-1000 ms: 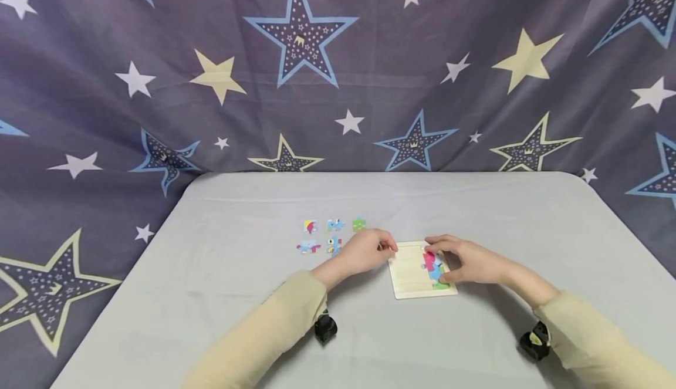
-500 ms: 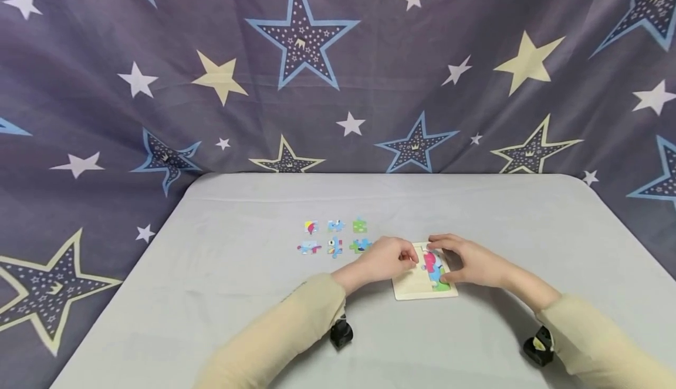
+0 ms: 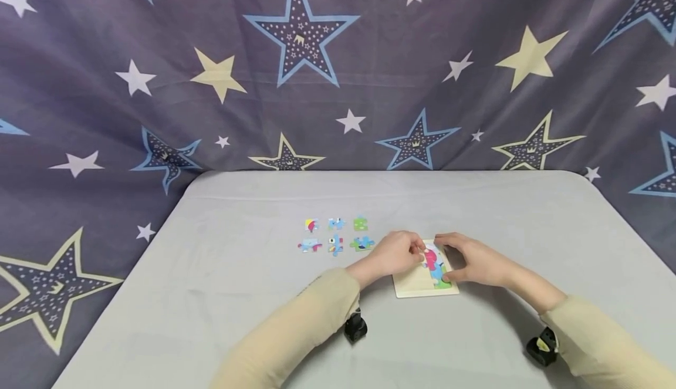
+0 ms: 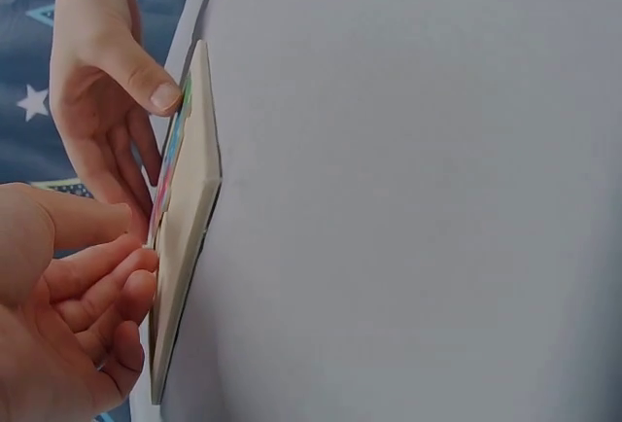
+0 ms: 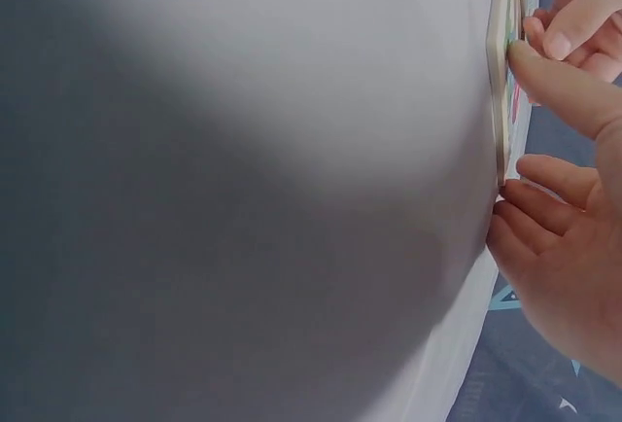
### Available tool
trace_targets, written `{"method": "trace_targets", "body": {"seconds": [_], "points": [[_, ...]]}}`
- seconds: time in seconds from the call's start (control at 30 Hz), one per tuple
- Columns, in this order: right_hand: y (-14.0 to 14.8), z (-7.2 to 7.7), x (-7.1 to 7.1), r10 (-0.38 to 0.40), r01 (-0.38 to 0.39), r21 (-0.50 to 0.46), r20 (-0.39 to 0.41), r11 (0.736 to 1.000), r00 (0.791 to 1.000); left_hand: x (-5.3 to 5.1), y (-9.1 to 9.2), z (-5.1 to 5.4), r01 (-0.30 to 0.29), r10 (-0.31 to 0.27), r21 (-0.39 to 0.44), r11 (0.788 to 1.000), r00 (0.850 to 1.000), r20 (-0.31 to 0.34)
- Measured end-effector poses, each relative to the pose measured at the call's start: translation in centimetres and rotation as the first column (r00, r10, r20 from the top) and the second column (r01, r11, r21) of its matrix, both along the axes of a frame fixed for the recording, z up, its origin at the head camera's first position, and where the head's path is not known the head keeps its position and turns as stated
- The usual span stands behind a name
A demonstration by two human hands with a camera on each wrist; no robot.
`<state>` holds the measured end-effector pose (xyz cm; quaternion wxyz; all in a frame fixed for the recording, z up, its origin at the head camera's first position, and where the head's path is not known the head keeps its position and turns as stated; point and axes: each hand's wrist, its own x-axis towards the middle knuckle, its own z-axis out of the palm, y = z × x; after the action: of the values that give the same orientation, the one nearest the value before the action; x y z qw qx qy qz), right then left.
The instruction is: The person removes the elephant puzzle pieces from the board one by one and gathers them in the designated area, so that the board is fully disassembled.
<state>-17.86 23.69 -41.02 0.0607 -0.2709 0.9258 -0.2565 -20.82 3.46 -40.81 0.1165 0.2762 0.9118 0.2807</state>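
A square wooden puzzle tray (image 3: 409,286) lies on the table with a column of coloured puzzle pieces (image 3: 436,271), pink, blue and green, along its right side. My left hand (image 3: 398,253) reaches over the tray's upper left, thumb and index pinching what looks like a puzzle piece by the column's top; the fingers hide most of it. Around the tray's right side my right hand (image 3: 477,263) grips: its thumb (image 5: 544,72) presses at the green end and its fingers sit at the far right corner. In the left wrist view the tray (image 4: 190,198) appears edge-on.
Several loose puzzle pieces (image 3: 335,244) lie in two rows on the grey tablecloth (image 3: 237,271), left of and behind the tray. A star-patterned curtain (image 3: 338,72) hangs behind the table's far edge.
My left hand has moved right, from the tray's left edge to the coloured column, uncovering the green and blue loose piece. The right hand stays almost still at the tray.
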Motion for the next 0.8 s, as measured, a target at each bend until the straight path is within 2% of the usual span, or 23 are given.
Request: {"method": "trace_targets", "body": {"seconds": [0.3,0.57,0.8], "points": [[0.41,0.07,0.4,-0.019,0.019,-0.005,-0.001,1.0,1.0,0.04,0.62,-0.5,-0.06,0.06,0.008,0.998,0.998,0.003],[0.28,-0.6,0.31,-0.063,0.062,-0.033,-0.019,0.998,0.998,0.13,0.58,-0.92,-0.085,0.085,0.02,0.996,0.996,-0.002],[0.08,-0.71,0.08,-0.063,0.062,-0.015,-0.052,0.998,0.997,0.57,0.75,-0.51,-0.146,0.146,0.01,0.989,0.989,0.018]]}}
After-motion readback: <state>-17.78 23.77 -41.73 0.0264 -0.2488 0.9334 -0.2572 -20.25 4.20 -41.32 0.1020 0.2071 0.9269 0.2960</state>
